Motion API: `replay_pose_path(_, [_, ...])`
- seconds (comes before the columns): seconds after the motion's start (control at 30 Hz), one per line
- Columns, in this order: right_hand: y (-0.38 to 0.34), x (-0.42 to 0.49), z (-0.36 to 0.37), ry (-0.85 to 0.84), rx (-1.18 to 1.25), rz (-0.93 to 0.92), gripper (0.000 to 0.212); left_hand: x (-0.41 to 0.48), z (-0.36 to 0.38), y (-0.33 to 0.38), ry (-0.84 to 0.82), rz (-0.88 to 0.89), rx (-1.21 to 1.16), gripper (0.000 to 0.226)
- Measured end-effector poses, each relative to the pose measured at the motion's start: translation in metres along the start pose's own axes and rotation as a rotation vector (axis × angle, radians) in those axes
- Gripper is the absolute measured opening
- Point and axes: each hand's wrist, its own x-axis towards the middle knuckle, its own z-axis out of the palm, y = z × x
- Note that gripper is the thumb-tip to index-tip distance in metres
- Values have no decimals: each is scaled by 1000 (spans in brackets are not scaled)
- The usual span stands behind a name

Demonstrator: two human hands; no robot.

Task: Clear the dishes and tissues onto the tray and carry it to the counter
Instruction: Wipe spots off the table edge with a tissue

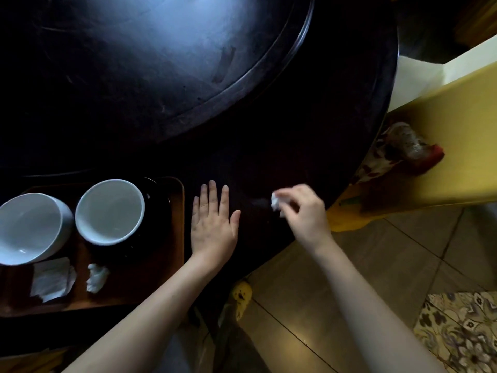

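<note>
Nearest you, along the bottom of the frame, your two bare forearms reached up from the lower edge over a tiled floor, with a flower-patterned mat (462, 332) in the lower right corner.

Your left hand (213, 222) lay palm down on the dark table (309, 146), fingers straight and spread, gripping nothing, just beside the right rim of the tray (179, 238). Your right hand (301, 208), right of centre, was pinched shut on a crumpled white tissue (275, 201), which stuck out on the left of your fingertips above the tabletop; whether it touched the wood could not be told.

At the lower left of the frame the brown tray sat on the table. On its near part lay a flat, creased tissue (51, 279) and, just to its right, a small wadded tissue (96, 277). Behind them stood two white bowls, both empty: the left bowl (29, 227), tilted and cut off by the frame's left edge, and the right bowl (110, 211), upright on a dark plate (153, 224). The two bowls were close together, nearly touching.

Farther off, the upper half of the frame was filled by a large dark turntable (161, 63) raised on the table, catching a bluish glare. At the right edge stood a yellow chair (443, 146) with a plastic bottle (408, 141) lying on a patterned cloth (376, 162).
</note>
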Motion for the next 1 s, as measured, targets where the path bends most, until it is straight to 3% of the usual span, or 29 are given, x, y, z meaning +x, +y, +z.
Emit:
replay_pose_path(0.1, [-7,49,2,55,-37,-44,18,-6,0,-2,-5,4,23,67])
replay_pose_path(0.23, [-8,80,30,-79,-59,-139,15,-35,11,-3,72,22,12,64])
replay_pose_path(0.43, [2,22,33,-213,-131,-327,15,-44,19,-9,77,29,18,66])
replay_pose_path(0.6, [10,-31,22,-220,-159,-336,17,-44,22,-9,96,27,10,67])
replay_pose_path(0.87, [7,-75,6,-302,-215,-231,17,-44,22,-9,110,21,11,65])
replay_pose_path(0.93, [8,-72,-4,-270,-53,-58,16,-44,22,-9,113,25,6,64])
replay_pose_path(1.0, [11,-61,-12,-111,134,112,16,-43,22,-9,116,26,3,63])
